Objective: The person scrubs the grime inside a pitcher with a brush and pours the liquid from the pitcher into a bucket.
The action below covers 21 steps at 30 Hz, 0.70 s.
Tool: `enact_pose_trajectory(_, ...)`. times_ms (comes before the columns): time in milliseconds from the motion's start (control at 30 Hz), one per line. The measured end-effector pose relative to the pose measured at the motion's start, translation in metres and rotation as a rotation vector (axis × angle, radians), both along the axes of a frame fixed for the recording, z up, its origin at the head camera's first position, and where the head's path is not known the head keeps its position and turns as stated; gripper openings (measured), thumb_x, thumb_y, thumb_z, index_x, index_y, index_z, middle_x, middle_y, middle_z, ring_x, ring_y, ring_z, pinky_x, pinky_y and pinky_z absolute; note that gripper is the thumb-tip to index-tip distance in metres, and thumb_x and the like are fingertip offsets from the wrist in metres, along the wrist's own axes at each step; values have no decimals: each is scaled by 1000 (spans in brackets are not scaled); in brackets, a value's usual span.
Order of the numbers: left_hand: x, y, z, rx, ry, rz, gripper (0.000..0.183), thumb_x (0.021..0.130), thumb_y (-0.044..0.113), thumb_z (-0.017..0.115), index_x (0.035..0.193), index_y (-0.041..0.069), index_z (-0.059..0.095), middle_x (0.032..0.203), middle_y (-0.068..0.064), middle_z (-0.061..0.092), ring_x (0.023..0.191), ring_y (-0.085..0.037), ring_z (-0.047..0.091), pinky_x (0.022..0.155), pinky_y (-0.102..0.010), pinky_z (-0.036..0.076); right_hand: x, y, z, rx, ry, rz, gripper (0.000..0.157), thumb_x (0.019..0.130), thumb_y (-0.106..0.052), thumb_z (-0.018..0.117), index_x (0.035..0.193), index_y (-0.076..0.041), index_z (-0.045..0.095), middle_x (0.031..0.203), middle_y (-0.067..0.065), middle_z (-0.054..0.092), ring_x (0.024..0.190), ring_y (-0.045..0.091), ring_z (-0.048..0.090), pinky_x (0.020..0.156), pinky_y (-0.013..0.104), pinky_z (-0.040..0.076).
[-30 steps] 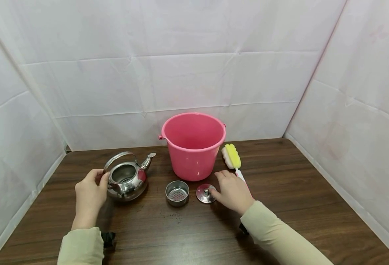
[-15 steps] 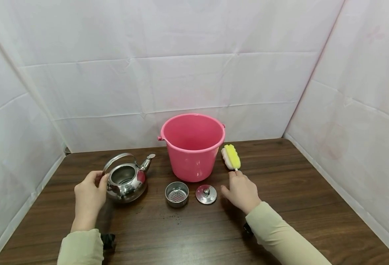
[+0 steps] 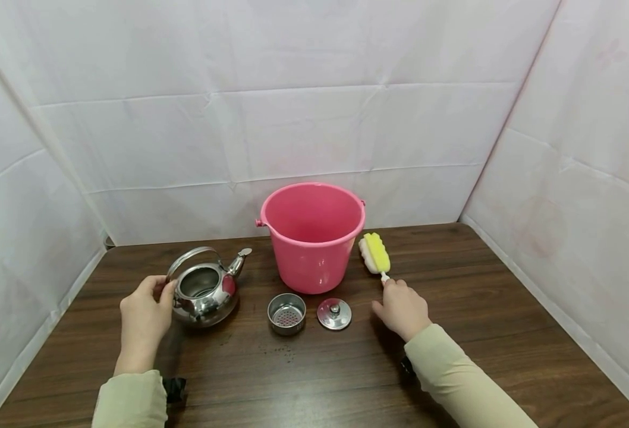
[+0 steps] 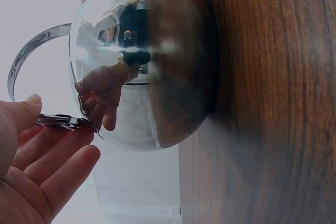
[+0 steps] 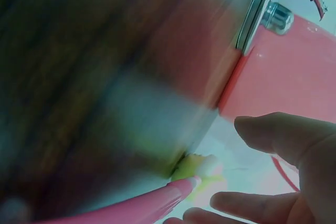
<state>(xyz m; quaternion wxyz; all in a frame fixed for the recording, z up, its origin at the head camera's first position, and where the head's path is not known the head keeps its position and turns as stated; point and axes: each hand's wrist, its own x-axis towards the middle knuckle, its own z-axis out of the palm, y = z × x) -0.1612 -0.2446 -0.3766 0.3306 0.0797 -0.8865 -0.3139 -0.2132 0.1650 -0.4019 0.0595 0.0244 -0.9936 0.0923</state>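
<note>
At the left of the head view, my left hand [image 3: 145, 321] pinches the base of the handle of a shiny steel teakettle [image 3: 207, 306], which stands lidless on the table. The left wrist view shows the thumb and fingers on either side of that handle [image 4: 56, 121]. My right hand [image 3: 402, 309] is over the handle of a sponge brush [image 3: 376, 252] with a yellow and white head. In the right wrist view, the thumb and fingers are spread beside the brush's pink handle [image 5: 131, 205]; whether they touch it is unclear.
A pink bucket [image 3: 314, 264] stands at the back middle. In front of it are a round steel tea strainer [image 3: 286, 315] and the small knobbed kettle lid [image 3: 334, 315]. White sheeting [image 3: 304, 131] encloses the wooden table [image 3: 293, 392] behind and at both sides.
My right hand has moved right from beside the kettle lid to over the brush's handle. The left hand and teakettle have stayed in place.
</note>
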Motion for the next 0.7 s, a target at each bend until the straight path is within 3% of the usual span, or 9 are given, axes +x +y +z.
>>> enact_pose_trajectory(333,1,1,0,0,-4,-4,19,91,9,62,101,-7,62,89,-25,68,77,-36,64,66,-47,48,-1,9,0,4,-80,-23,28,79,-21,69,87,5,61,75,16,61,62,31,60,49,46,47)
enact_pose_trajectory(700,0,0,0,-8,0,0,19,90,9,63,100,-7,62,87,-25,68,76,-36,65,66,-46,48,-2,16,1,5,-180,-35,13,81,-13,66,81,-1,60,74,13,63,58,24,55,48,41,44)
